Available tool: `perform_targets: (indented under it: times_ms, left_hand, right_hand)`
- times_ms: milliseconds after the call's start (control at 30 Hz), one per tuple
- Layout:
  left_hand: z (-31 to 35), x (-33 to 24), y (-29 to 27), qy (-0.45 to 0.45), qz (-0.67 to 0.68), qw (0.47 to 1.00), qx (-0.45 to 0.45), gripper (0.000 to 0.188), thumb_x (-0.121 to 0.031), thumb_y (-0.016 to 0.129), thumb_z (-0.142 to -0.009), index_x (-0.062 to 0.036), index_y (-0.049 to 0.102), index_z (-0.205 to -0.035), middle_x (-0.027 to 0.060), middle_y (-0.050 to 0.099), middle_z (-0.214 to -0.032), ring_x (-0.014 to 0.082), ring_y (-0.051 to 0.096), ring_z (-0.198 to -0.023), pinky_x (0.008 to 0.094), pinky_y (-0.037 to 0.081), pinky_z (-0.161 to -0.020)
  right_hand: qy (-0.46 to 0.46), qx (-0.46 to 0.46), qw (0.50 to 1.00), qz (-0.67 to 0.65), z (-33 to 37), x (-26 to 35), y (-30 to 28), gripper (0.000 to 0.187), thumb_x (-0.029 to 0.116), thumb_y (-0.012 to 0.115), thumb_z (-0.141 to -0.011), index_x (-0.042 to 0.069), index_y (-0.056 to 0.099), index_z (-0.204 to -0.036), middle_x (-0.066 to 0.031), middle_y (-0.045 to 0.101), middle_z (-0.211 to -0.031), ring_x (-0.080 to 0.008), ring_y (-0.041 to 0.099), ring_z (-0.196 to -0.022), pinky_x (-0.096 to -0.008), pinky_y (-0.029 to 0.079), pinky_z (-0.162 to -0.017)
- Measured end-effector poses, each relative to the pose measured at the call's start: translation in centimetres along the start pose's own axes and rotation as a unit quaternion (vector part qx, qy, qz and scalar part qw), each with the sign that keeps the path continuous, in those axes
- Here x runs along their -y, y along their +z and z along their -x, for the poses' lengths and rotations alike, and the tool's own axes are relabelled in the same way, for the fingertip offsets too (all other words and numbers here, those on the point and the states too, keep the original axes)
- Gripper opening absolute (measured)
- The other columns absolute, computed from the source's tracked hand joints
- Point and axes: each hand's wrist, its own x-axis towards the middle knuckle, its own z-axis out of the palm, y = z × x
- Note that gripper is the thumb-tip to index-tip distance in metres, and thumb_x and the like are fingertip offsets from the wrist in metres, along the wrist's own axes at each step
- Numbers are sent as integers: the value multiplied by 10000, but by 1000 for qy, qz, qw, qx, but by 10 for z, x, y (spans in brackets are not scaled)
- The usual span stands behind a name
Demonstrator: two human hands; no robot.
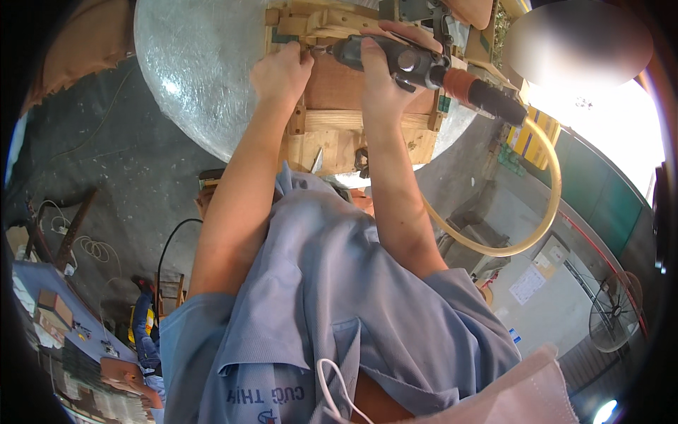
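Note:
My right hand [385, 88] is wrapped round a dark air-powered drill [353, 51] with an orange band, held almost level and pointing left. Its tip reaches the left side of a wooden jig [339, 120], which frames a reddish-brown wooden panel [335, 81]. Right beside that tip is my left hand [281, 74], its fingers pinched together at the jig's left edge. Whatever those fingers hold is too small and hidden to name. A yellow air hose [556, 177] loops from the back of the drill down past my right forearm.
Under the jig is a round surface wrapped in shiny film [191, 85]. Brown pieces [81, 49] lie at the far left. A yellow box [534, 138] stands at the right, and a round fan [616, 311] lower right. Another person's dark-clothed legs [145, 332] show lower left.

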Motion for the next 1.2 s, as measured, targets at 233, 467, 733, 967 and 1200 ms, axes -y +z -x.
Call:
perform_targets:
  times_ms: [233, 467, 733, 967, 1200]
  left_hand:
    - [-6, 5, 9, 24, -8, 999, -28, 364, -495, 695, -940, -134, 726, -910, 108, 759, -815, 369, 742, -799, 500, 558, -704]
    - [1, 6, -8, -32, 176, 984, 3, 380, -465, 689, -978, -91, 706, -908, 117, 732, -814, 331, 723, -769, 481, 533, -654]
    - [35, 52, -69, -184, 872, 444, 94, 812, -566, 466, -1110, 107, 343, -1546, 322, 397, -1595, 445, 425, -1500, 535, 425, -1250]
    - [70, 6, -70, -178, 889, 393, 152, 876, -633, 373, -1111, 115, 354, -1567, 326, 416, -1603, 448, 419, -1512, 539, 411, -1255]
    - [78, 3, -64, -152, 917, 322, 181, 824, -577, 400, -1126, 122, 369, -1561, 320, 456, -1575, 447, 468, -1477, 529, 410, -1256]
  right_hand:
    - [43, 38, 997, -54, -11, -6, 24, 318, -31, 781, -738, 27, 606, -997, -36, 690, -846, -88, 663, -738, -266, 559, -660]
    - [84, 93, 991, -36, -15, 8, 7, 409, -65, 782, -793, -10, 605, -1158, -127, 760, -999, -198, 771, -951, -330, 613, -856]
    - [119, -21, 981, -152, 28, 98, -46, 524, -66, 715, -820, 4, 456, -1269, -194, 602, -1219, -361, 755, -1015, -477, 644, -891]
    - [73, 2, 983, -169, 48, 119, -58, 505, -38, 721, -823, 21, 449, -1245, -197, 588, -1215, -380, 759, -1006, -483, 657, -864]
    - [60, 4, 989, -135, 61, 130, -68, 507, -41, 633, -825, 32, 411, -1275, -233, 564, -1223, -448, 732, -1030, -586, 646, -895]
